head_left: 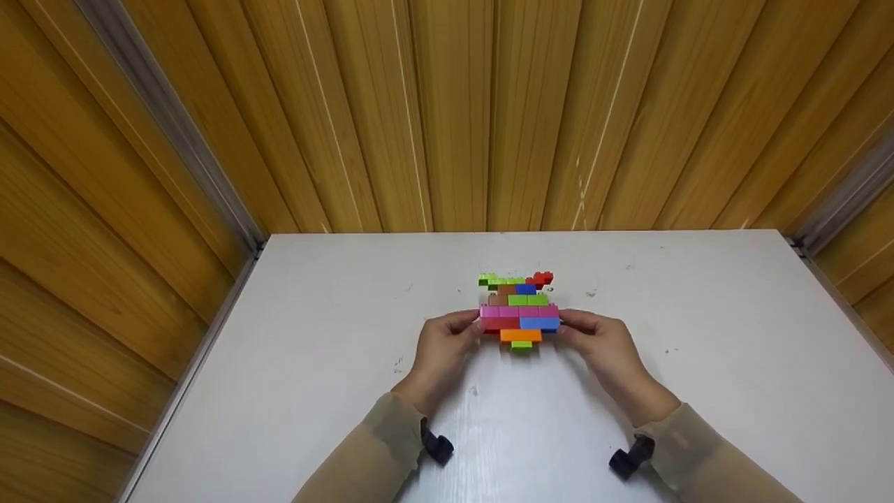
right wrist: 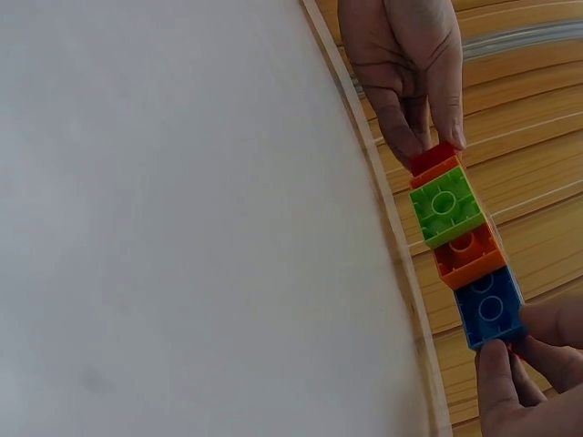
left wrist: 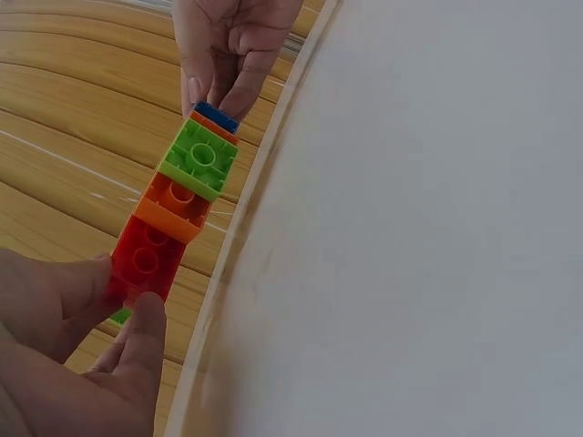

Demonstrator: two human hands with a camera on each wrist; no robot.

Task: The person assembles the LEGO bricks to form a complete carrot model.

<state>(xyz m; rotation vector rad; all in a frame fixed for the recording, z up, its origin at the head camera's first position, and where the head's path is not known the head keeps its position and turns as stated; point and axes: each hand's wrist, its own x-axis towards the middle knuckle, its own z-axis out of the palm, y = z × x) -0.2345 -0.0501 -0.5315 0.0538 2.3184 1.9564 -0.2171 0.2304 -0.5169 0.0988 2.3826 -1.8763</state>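
Between both hands is a model of stacked toy building bricks [head_left: 519, 312], held above the white table. Its rows run from a small green brick [left wrist: 199, 157] and an orange brick [left wrist: 171, 208] at the bottom, through red, blue and pink bricks, to brown, green, blue and red ones at the top. My left hand [head_left: 443, 353] pinches the end with the red brick [left wrist: 146, 259]. At the opposite end, my right hand [head_left: 609, 356] pinches the blue brick [right wrist: 490, 308] between thumb and fingers. Both wrist views show the hollow undersides of the lower bricks.
A white table [head_left: 314, 314] with small dark marks lies under the hands. Wood-look panel walls [head_left: 454, 119] stand behind it and at both sides, with metal strips at the corners. Black straps with small dark pieces [head_left: 438, 448] sit at both wrists.
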